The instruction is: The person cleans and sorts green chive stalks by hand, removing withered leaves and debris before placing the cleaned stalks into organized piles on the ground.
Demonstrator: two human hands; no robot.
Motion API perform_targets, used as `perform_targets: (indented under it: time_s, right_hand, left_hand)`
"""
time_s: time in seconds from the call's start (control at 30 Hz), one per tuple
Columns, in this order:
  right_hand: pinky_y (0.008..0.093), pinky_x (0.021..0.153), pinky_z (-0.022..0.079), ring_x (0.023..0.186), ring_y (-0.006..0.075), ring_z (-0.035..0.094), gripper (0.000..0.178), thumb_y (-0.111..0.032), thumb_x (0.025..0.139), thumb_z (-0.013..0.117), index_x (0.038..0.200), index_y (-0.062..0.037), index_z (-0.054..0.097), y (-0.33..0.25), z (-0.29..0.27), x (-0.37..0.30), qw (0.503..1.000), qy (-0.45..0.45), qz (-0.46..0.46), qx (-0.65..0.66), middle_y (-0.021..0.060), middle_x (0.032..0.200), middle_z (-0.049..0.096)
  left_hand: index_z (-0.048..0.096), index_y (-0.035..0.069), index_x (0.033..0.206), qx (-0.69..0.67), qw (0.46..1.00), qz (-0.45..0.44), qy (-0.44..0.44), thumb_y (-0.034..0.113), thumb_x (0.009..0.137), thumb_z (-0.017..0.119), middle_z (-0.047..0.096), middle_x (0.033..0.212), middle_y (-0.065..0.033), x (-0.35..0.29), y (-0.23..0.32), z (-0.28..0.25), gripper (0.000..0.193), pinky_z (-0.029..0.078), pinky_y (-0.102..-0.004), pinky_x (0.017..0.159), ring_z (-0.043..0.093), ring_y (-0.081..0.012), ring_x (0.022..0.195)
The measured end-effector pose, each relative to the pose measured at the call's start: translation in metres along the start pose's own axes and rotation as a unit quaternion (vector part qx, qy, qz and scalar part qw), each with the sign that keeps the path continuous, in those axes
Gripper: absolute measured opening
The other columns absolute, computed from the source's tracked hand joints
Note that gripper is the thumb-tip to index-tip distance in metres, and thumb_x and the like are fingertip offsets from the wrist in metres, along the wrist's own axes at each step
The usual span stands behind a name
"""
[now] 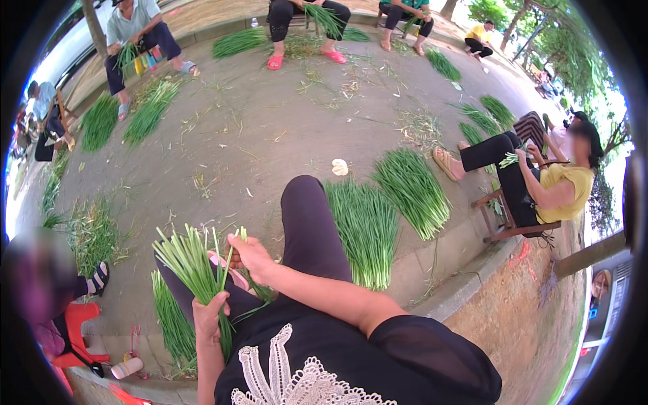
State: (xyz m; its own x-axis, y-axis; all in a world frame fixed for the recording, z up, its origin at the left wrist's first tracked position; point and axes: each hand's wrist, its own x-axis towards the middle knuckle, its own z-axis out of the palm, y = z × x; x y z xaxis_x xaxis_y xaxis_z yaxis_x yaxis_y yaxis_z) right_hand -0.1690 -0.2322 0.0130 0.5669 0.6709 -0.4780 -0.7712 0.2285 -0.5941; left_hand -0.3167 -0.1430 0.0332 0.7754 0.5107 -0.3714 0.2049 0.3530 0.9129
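Note:
A thick bunch of garlic chives (191, 263) stands over my left thigh, pale stalk ends up and green leaves hanging down. My left hand (210, 316) is wrapped round its middle. At the bunch's right side, the fingers of my right hand (255, 260) pinch the upper part of a chive stalk (223, 266). On the ground by my right leg lies a large pile of chives (364, 236), with a second pile (412, 192) beyond it. Another pile (172, 317) lies beside my left leg, partly hidden by it.
To the right, a person in a yellow top (563, 189) sits on a wooden chair (503, 223) by the curb (466, 287). At lower left someone sits on a red stool (84, 334). Several people sit across the pavement among chive piles (150, 111) and scattered trimmings (88, 233).

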Motion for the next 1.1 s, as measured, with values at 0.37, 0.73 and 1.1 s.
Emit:
perform_targets:
  time_s: [0.37, 0.73, 1.1]
  right_hand:
    - [0.0302, 0.049, 0.047, 0.052, 0.0176, 0.054, 0.023, -0.027, 0.09, 0.045, 0.083, -0.0055, 0.049, -0.037, -0.068, 0.036, 0.983, 0.129, -0.097, 0.085, 0.0077, 0.064, 0.054]
    - [0.02, 0.038, 0.026, 0.047, 0.0055, 0.038, 0.022, -0.029, 0.086, 0.056, 0.083, -0.0088, 0.048, -0.022, -0.007, -0.01, 0.994, -0.068, 0.08, -0.017, -0.001, 0.065, 0.044]
    - [0.0276, 0.054, 0.045, 0.062, 0.0169, 0.056, 0.025, -0.028, 0.092, 0.043, 0.086, -0.0052, 0.052, -0.021, 0.02, -0.014, 0.998, -0.048, 0.012, -0.044, 0.0073, 0.075, 0.057]
  left_hand:
    - [0.056, -0.002, 0.084, -0.026, 0.999, 0.004, 0.019, 0.004, 0.071, 0.065, 0.058, 0.068, -0.0077, -0.002, -0.005, -0.004, 0.017, 0.039, -0.0229, 0.04, 0.049, -0.0133, 0.045]
    - [0.057, -0.002, 0.088, -0.118, 0.992, -0.03, -0.022, 0.009, 0.073, 0.066, 0.059, 0.071, -0.0087, 0.0, -0.003, -0.026, 0.021, 0.04, -0.0264, 0.045, 0.049, -0.0138, 0.048]
    - [0.054, 0.0, 0.095, -0.163, 0.985, -0.034, -0.033, 0.009, 0.077, 0.062, 0.059, 0.078, -0.0095, -0.003, -0.001, -0.027, 0.022, 0.043, -0.0263, 0.048, 0.053, -0.0155, 0.054]
